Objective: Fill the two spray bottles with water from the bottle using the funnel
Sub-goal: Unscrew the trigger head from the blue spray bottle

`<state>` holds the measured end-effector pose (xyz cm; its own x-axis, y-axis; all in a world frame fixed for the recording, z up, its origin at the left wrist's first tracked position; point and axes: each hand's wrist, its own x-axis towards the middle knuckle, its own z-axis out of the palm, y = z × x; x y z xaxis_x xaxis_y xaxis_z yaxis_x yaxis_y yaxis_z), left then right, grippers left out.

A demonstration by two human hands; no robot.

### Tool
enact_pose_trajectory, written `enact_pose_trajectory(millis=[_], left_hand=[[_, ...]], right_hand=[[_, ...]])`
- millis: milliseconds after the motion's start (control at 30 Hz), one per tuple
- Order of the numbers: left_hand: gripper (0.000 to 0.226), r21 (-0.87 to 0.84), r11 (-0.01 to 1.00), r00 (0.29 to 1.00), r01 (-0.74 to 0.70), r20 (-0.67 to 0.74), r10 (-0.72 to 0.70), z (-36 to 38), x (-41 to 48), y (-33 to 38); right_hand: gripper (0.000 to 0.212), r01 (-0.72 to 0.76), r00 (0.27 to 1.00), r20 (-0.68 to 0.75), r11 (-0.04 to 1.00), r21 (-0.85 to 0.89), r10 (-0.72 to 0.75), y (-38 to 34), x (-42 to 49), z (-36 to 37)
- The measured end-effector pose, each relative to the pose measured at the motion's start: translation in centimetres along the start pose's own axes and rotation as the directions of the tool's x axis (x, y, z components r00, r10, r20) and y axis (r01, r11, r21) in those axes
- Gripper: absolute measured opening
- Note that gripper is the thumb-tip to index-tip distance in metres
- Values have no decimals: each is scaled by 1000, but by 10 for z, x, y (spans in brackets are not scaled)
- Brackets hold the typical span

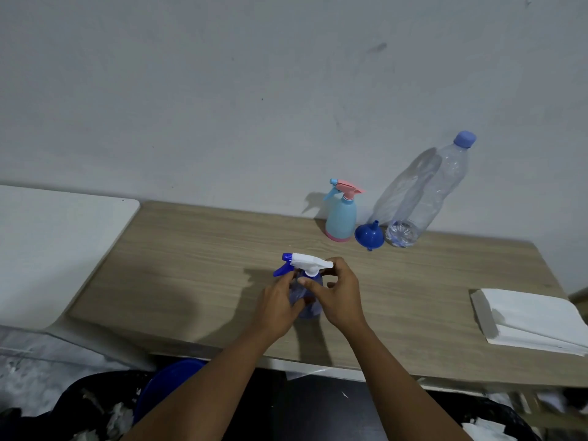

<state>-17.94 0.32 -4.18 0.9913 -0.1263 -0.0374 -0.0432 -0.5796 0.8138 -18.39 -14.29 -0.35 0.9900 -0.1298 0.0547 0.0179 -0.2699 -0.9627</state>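
A clear blue spray bottle [307,305] with a white and blue trigger head [305,261] stands upright near the middle of the wooden table [191,265]. My left hand [280,308] wraps its body. My right hand [339,292] pinches the collar just under the trigger head. Farther back stands a light blue spray bottle [341,218] with a pink top and pink base. To its right, a blue funnel [369,235] lies on its side. A tall clear water bottle [426,192] with a blue cap stands beside the funnel, close to the wall.
A stack of white paper towels [531,319] lies at the table's right edge. A white surface [47,246] adjoins the table on the left. A blue round object [171,381] sits below the front edge, by my legs. The grey wall rises right behind the table.
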Motion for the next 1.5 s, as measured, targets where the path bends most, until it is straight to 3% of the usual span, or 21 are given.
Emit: enact_pose_trajectory(millis=[100, 200, 300, 433, 633, 767, 933, 1067, 1200, 1300, 1400, 1500], left_hand=[[33, -2, 1000, 1000, -7, -10, 7, 1, -1, 1], [27, -7, 1000, 1000, -6, -25, 6, 0, -2, 2], [33, 5, 1000, 1000, -19, -21, 20, 1, -2, 0], [27, -19, 1000, 999, -16, -31, 15, 3, -1, -1], [33, -10, 1000, 999, -17, -47, 16, 6, -2, -5], [32, -16, 1000, 1000, -9, -21, 8, 8, 0, -8], [31, -9, 1000, 999, -24, -43, 23, 7, 0, -7], [29, 4, 1000, 999, -27, -42, 27, 6, 1, -6], [21, -6, 1000, 998, -27, -49, 27, 6, 2, -6], [22, -6, 1000, 999, -10, -41, 10, 6, 0, -5], [20, -28, 1000, 999, -7, -38, 6, 6, 1, -5], [17, -43, 999, 999, -11, -35, 9, 5, 2, -5]], right_hand=[[28, 18, 999, 35, 1000, -6, -18, 2, -5, -3], [33, 63, 996, 67, 997, -41, -60, 3, -10, -7], [37, 28, 1000, -11, 999, 19, -27, -2, -9, 0], [25, 47, 998, -35, 999, -1, -47, 5, -10, 5], [38, 39, 999, -24, 999, 25, -38, -2, -10, 5], [22, 60, 998, -24, 998, -13, -60, 5, -10, 5], [38, 51, 999, -17, 999, 19, -51, -2, -14, 5], [25, 40, 998, -53, 999, -2, -40, 0, -12, 9], [32, 78, 997, -17, 997, -11, -79, 2, -17, 5], [41, 10, 998, -60, 999, 35, -8, -5, -14, 10], [26, 12, 997, -79, 1000, 8, -11, -1, -11, 13], [28, 63, 997, -52, 998, -16, -64, 4, -14, 10]])
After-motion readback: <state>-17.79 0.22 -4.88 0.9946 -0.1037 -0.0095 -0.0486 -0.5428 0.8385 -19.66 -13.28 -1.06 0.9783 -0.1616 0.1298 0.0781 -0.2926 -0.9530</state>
